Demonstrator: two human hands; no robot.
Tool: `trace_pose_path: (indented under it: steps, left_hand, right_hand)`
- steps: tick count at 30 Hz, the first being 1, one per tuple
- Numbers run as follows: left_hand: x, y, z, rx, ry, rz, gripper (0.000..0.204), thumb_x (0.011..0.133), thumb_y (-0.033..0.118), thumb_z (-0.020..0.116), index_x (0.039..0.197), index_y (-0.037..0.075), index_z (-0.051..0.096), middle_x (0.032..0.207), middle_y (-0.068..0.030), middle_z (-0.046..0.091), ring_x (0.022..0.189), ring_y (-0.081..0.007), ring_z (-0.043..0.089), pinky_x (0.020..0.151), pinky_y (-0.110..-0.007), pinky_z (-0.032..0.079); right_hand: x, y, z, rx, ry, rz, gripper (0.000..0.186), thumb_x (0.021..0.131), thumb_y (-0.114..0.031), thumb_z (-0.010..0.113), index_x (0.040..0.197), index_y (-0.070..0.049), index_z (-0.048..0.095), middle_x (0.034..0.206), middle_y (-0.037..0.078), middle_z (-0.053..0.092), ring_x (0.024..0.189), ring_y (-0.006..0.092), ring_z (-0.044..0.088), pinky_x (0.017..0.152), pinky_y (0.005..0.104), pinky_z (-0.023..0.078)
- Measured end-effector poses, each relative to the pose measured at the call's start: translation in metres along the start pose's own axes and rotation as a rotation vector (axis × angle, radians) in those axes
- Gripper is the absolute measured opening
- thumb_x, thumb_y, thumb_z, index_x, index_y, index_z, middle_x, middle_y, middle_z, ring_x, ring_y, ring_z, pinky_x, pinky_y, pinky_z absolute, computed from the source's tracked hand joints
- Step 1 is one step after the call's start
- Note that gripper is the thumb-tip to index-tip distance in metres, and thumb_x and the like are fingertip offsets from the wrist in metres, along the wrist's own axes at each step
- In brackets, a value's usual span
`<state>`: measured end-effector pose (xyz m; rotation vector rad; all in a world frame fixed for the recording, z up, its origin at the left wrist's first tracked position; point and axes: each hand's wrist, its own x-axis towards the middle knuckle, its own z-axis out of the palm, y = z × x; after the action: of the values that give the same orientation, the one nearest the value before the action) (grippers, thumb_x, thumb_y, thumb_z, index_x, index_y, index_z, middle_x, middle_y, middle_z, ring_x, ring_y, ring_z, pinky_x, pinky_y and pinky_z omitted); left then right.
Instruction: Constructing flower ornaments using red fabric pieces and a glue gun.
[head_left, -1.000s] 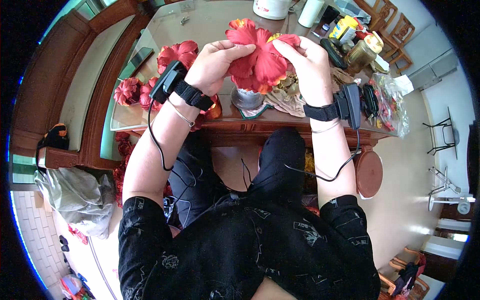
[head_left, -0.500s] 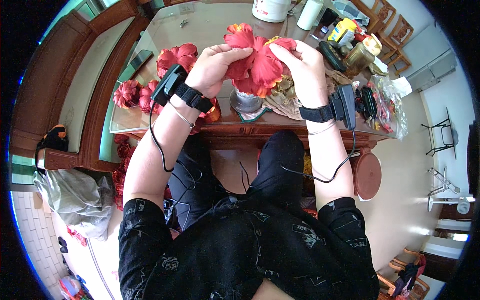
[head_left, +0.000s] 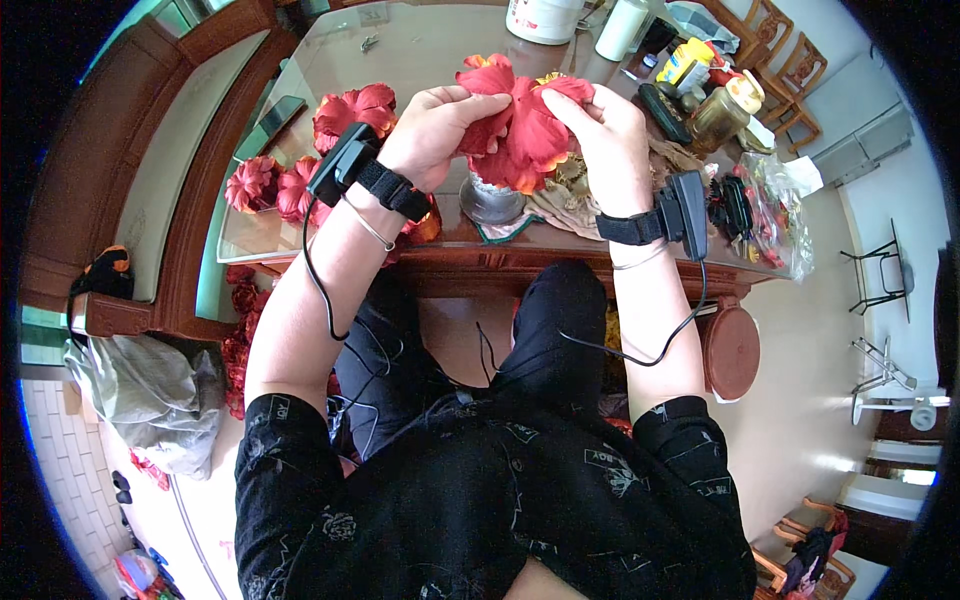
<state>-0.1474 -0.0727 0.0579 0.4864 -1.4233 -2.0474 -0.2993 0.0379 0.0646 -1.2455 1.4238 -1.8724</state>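
Left hand (head_left: 430,130): thumb laid along a petal on the near side, fingers behind it, pinching the left part of a red flower (head_left: 533,135). Right hand (head_left: 612,140): same grip on the right part, thumb tip pressed to a petal; the fingertips behind are hidden.

The flower lies directly between my two hands, right of the left thumb and left of the right one. Both hands touch it, so neither is nearer. Layered petals, roughly round; no clear long axis, and my grips sit across it from left to right. Orange-yellow shows along the far edge.

Just on the near side of it, partly covered by petals: a grey metal pot (head_left: 490,207) on the counter (head_left: 410,50). Cannot tell whether petals touch its top. Right of the pot, a crumpled beige cloth (head_left: 570,212).

Farther left: another red flower (head_left: 355,112) beyond my wrist, a pair of smaller red blooms (head_left: 252,184) nearer me, a dark flat device (head_left: 270,127) beyond those. Far side: white tub (head_left: 543,20). Right: brown jar (head_left: 718,115) with pale lid, then a clear plastic bag (head_left: 785,225) by the right edge.
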Motion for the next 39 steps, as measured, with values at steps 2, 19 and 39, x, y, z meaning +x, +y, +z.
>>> trace_pose_path:
  steps: [2,19,39]
  left_hand:
    - [-0.001,0.001,0.002,0.022,0.005,-0.004,0.014,0.086,0.012,0.066,0.085,-0.002,0.066,0.076,-0.0075,0.066,0.061,-0.0134,0.06,0.057,-0.026,0.049]
    - [-0.009,0.003,0.009,0.056,0.123,-0.082,0.022,0.091,0.021,0.06,0.096,0.001,0.066,0.081,-0.0045,0.066,0.066,-0.0115,0.059,0.059,-0.025,0.047]
    - [-0.016,-0.002,-0.001,0.214,0.024,0.007,0.018,0.082,0.02,0.072,0.091,0.005,0.066,0.073,0.0007,0.063,0.052,-0.0048,0.05,0.048,-0.019,0.036]
  right_hand:
    - [0.0,0.001,-0.001,-0.005,0.012,0.004,0.015,0.084,-0.01,0.068,0.092,0.003,0.066,0.084,0.006,0.069,0.074,0.0086,0.063,0.066,0.0226,0.05]
    - [-0.005,0.001,-0.005,0.053,-0.03,0.102,0.017,0.085,-0.011,0.066,0.094,0.003,0.066,0.087,0.006,0.069,0.076,0.0084,0.063,0.068,0.0226,0.05]
    - [-0.025,-0.003,0.002,0.17,-0.061,0.279,0.025,0.091,-0.014,0.058,0.109,0.002,0.059,0.097,0.01,0.066,0.077,0.0177,0.068,0.066,0.027,0.057]
